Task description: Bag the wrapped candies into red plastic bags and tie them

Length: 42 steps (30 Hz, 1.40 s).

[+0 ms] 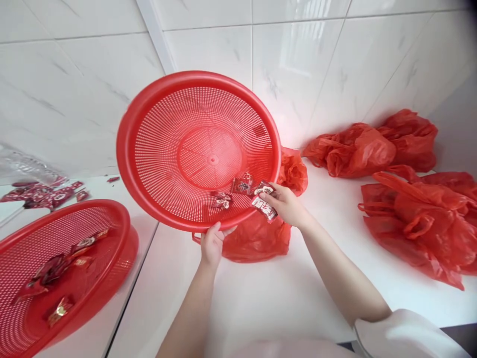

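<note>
A round red plastic colander is tipped up on its side, its inside facing me. My left hand is closed on the lower part of its rim. At the colander's lower right rim, my right hand pinches small red-and-white wrapped snack packets between thumb and fingers. Beside them inside the colander lie more packets, a dark red one and another near the bottom edge. Behind and below the colander sits a red plastic bag, partly hidden by it.
At left, a second red colander holds several wrapped packets. Behind it lie loose red packets beside clear plastic. Filled-looking red bags rest against the tiled wall, and more bags lie at right on the white counter.
</note>
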Tool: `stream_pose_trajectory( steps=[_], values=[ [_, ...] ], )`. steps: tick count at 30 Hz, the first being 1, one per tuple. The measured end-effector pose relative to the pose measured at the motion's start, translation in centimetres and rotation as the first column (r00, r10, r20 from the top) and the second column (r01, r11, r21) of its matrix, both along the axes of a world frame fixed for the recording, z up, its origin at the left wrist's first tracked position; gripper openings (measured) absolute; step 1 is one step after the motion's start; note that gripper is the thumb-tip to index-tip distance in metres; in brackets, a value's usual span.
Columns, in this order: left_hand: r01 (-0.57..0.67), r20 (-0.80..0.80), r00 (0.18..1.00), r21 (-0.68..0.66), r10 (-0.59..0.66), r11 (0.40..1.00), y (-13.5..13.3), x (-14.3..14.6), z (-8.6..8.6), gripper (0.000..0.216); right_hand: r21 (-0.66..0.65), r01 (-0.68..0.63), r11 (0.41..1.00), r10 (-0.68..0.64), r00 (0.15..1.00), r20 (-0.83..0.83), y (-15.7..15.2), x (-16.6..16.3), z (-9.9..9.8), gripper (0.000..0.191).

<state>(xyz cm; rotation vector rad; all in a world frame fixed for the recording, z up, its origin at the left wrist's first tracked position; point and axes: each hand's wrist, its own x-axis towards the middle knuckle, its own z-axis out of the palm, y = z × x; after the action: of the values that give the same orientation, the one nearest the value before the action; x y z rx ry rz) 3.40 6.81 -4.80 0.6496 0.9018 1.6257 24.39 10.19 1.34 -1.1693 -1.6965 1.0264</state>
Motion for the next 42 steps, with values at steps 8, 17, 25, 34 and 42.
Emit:
stream_pose_trajectory(
  steps=[8,17,25,34,42],
  values=[
    [-0.123,-0.011,0.992,0.015,0.123,0.992,1.2,-2.1,0.1,0.036,-0.059,-0.188,0.980,0.197,0.946,0.258,-0.9,-0.9,0.3,0.020],
    [-0.145,-0.019,0.989,0.034,0.146,0.989,1.2,-2.0,-0.1,0.041,-0.064,-0.168,0.984,0.179,0.867,0.466,-0.4,-0.5,-0.9,0.040],
    [-0.122,-0.018,0.992,0.037,0.123,0.992,1.1,-1.6,-0.2,0.048,-0.116,-0.131,0.985,0.174,0.803,0.571,-0.2,0.5,-0.3,0.020],
    [-0.099,-0.038,0.994,0.031,0.100,0.995,1.0,-1.5,-0.3,0.044,0.131,-0.122,0.984,0.024,0.816,0.577,-0.3,-1.3,-1.1,0.021],
    [0.149,0.014,0.989,-0.049,-0.148,0.988,-0.2,0.4,-0.9,0.047,0.515,-0.034,0.857,-0.368,0.660,0.655,-0.2,-2.0,-2.0,0.042]
  ],
)
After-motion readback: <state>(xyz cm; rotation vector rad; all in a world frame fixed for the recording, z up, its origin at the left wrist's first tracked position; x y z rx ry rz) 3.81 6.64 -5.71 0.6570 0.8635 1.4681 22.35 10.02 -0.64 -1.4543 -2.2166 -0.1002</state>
